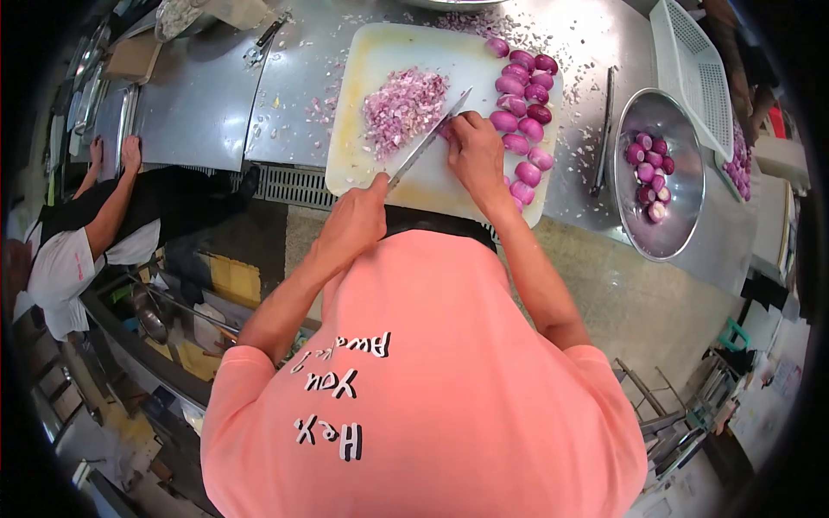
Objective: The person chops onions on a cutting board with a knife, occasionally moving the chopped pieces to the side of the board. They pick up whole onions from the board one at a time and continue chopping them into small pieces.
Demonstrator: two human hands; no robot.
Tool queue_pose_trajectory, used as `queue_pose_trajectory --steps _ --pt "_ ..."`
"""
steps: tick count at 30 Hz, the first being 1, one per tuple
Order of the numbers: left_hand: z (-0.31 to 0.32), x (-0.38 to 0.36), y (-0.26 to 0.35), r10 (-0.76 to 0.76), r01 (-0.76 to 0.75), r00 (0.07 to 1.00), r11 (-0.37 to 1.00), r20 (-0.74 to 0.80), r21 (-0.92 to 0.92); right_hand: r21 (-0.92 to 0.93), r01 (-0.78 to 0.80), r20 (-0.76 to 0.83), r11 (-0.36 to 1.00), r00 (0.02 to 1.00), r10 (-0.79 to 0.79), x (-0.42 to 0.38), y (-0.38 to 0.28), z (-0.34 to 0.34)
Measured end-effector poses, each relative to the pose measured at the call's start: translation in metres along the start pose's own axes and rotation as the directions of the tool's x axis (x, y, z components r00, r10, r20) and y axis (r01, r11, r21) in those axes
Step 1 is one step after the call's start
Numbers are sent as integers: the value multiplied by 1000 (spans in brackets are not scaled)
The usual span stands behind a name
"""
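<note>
Left hand (pixel 356 216) of mine is clenched on the knife (pixel 419 153); blade slants fwd & rightward, close beside my R hand (pixel 475 155), whose fingers pin an onion piece (pixel 446 131) on the board (pixel 414 45); chopped onion (pixel 404 110) lies L of blade, whole onions (pixel 515 144) R of that hand.

My desk (pixel 294 134): sheet metal, brushed grey, semi-gloss, with bright reflections. My cutting board (pixel 484 194): pale plastic, matt and smooth-looking. My knife blade (pixel 416 154): metal, with a light sheen. Mixing bowl (pixel 637 229): thin metal, smooth, highly glossy inside. Perforated basket (pixel 671 39): white plastic. Peeled onions (pixel 511 105): glossy, smooth purple surfaces. Chopped onion (pixel 401 112): moist-looking, rough heap. My shirt (pixel 484 371): coral cloth, matt, softly creased, with smooth black-and-white lettering. Carton (pixel 131 59): brown cardboard, matt.
</note>
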State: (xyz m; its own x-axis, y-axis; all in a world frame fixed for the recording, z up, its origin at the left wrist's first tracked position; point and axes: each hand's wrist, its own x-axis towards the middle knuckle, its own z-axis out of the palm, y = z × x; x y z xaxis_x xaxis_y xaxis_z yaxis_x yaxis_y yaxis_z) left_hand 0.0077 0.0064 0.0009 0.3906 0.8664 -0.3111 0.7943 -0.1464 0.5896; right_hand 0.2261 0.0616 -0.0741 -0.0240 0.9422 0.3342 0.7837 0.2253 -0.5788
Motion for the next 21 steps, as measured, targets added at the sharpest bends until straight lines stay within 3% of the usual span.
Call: queue_pose_trajectory --steps 11,21 --pt "-3 5 5 -37 37 999 999 6 -7 70 -2 -52 998 999 6 2 6 3" --pt "-1 4 1 63 -63 998 998 -10 6 102 -22 -81 995 996 30 -7 8 2"
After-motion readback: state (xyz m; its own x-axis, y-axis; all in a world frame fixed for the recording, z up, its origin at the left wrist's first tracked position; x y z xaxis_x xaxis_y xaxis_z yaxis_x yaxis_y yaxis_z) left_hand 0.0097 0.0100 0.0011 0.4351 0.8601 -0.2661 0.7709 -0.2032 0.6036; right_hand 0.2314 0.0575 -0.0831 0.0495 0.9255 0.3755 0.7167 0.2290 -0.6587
